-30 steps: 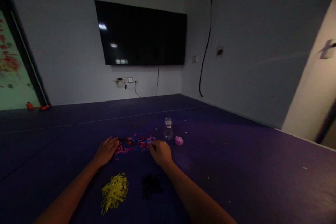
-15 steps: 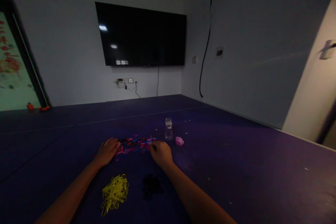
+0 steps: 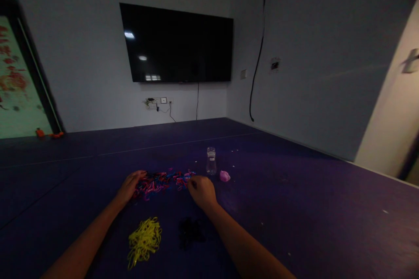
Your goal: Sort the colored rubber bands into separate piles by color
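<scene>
A mixed pile of pink, red, blue and black rubber bands [image 3: 157,182] lies spread on the purple floor between my two hands. My left hand [image 3: 131,185] rests at the pile's left edge, fingers extended and touching the bands. At the right end, my right hand [image 3: 202,189] is closed, its fingers curled in; a dark patch shows there, but what it holds is unclear. Nearer me are a heap of yellow rubber bands [image 3: 144,240] and a small black heap [image 3: 191,232]. Behind my right hand stands a clear bottle [image 3: 211,163], with a pink cap [image 3: 224,176] beside it.
A large dark television [image 3: 180,45] hangs on the grey wall above wall sockets [image 3: 159,101]. One black cable [image 3: 257,69] dangles near the corner. Small white scraps dot the purple floor [image 3: 294,209]. An orange object [image 3: 39,132] sits by the frame at far left.
My left hand has shifted slightly left, uncovering more of the pile's left end, where bands now lie farther left. My right hand stays closed in nearly the same place.
</scene>
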{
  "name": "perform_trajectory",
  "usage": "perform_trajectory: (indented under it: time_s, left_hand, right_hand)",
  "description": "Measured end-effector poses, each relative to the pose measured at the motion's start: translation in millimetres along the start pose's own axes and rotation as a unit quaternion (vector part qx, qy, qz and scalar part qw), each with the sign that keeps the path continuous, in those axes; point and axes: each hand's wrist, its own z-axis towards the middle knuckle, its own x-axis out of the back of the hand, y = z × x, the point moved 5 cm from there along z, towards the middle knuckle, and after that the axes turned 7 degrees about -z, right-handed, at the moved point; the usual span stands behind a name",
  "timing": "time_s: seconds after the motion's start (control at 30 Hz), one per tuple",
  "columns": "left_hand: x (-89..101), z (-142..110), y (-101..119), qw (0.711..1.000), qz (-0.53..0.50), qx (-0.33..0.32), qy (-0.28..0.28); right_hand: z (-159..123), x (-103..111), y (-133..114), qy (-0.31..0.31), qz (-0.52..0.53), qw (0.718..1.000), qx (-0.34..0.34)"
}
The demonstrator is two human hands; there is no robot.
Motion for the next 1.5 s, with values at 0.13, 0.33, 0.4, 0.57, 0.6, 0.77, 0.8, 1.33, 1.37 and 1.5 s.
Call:
perform_trajectory:
  time_s: [0.13, 0.33, 0.4, 0.57, 0.6, 0.77, 0.8, 1.33, 1.37, 1.5]
  left_hand:
    - [1.3, -7, 5, 0.995, -0.083, 0.059, 0.0]
    - [2.9, -9, 16, 0.998, -0.063, 0.028, 0.008]
    - [-0.9, -9, 22, 0.999, -0.052, 0.01, -0.005]
    - [-31.9, -18, 60, 0.995, -0.011, -0.055, -0.086]
    - [-42.6, -23, 71, 0.99, -0.004, -0.07, -0.121]
    - [-99.0, -65, 118, 0.921, 0.017, -0.114, -0.372]
    - [-106.4, -74, 124, 0.906, 0.024, -0.12, -0.405]
    - [-119.2, -99, 130, 0.892, 0.049, -0.107, -0.436]
    - [-118.3, -98, 130, 0.895, 0.053, -0.102, -0.431]
    - [-105.4, -80, 133, 0.92, 0.093, -0.126, -0.359]
  right_hand:
    - [0, 0, 1, -0.008, -0.001, 1.0, -0.001]
    - [0, 0, 1, -0.003, 0.001, 1.0, 0.005]
    - [0, 0, 1, -0.002, -0.002, 1.0, 0.004]
    - [0, 1, 0, -0.001, -0.003, 1.0, 0.003]
    - [0, 1, 0, -0.002, -0.004, 1.0, 0.001]
    - [0, 2, -1, -0.006, -0.012, 1.0, 0.0]
    - [0, 2, -1, -0.006, -0.014, 1.0, 0.0]
    - [-1, 2, 0, -0.001, -0.01, 1.0, 0.0]
    - [0, 2, 0, -0.001, -0.009, 1.0, 0.001]
    - [0, 2, -1, -0.006, -0.005, 1.0, -0.003]
